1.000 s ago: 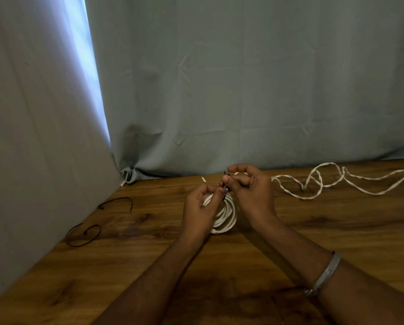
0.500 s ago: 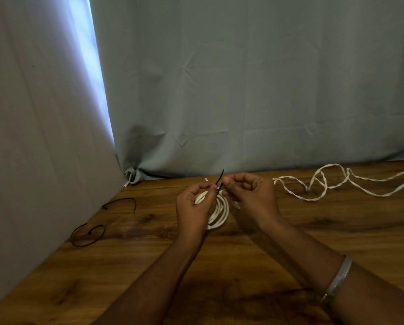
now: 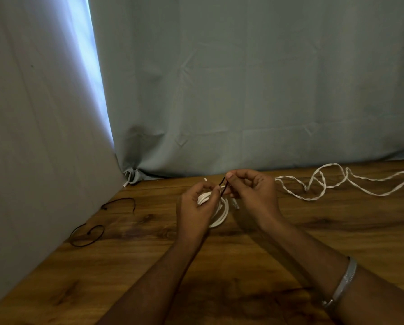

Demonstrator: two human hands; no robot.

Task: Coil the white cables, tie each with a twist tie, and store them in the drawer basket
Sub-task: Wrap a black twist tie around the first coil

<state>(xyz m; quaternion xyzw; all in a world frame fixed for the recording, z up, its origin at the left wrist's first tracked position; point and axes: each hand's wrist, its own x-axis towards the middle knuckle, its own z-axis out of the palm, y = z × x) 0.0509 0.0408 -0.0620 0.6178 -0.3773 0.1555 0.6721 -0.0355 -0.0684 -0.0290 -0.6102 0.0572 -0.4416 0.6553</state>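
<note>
- The coiled white cable (image 3: 221,211) sits at the middle of the tabletop (image 3: 290,231), partly behind the left hand (image 3: 197,207). It has stayed in one bundle over the last second, so the coiling of this cable looks finished.
- A black twist tie (image 3: 223,189) crosses the top of the coil. A second ago its ends were buried between the fingertips; now one end sticks up free between the two hands.
- The left hand grips the coil and pinches the tie's lower part; the right hand (image 3: 255,195) pinches the tie just above it. Both have kept their fingers curled in on the tie, which I read as twisting under way, not yet a finished knot.
- The second white cable (image 3: 337,184) lies loose and kinked to the right, well apart from the coil and unchanged; it has yet to be coiled.
- Two spare black ties (image 3: 86,235) lie at the left, near the grey curtain (image 3: 219,90), as before.
- No drawer or basket is in view, so storing is some way off.
</note>
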